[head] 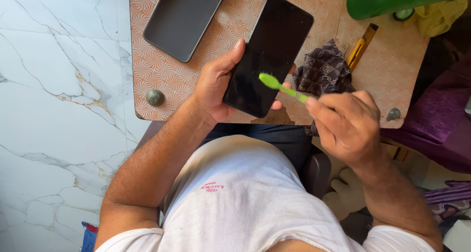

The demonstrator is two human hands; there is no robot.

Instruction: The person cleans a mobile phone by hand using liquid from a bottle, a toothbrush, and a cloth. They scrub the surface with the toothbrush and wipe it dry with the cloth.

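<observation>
Your left hand (216, 82) is wrapped around a black phone (269, 53), thumb along its left edge and fingertips showing at the right edge, holding it screen-up and tilted over the near edge of the patterned tabletop (162, 75). Your right hand (346, 124) is clenched on the handle of a green toothbrush (282, 86), whose head rests against the lower part of the phone's screen. Fine light specks show on the dark glass near the brush head. A second dark phone (180, 19) lies flat on the tabletop, up and left of the held one and apart from it. A dark patterned cloth (324, 70) lies crumpled just right of the held phone. A yellow utility knife (362, 46) lies beyond the cloth.
</observation>
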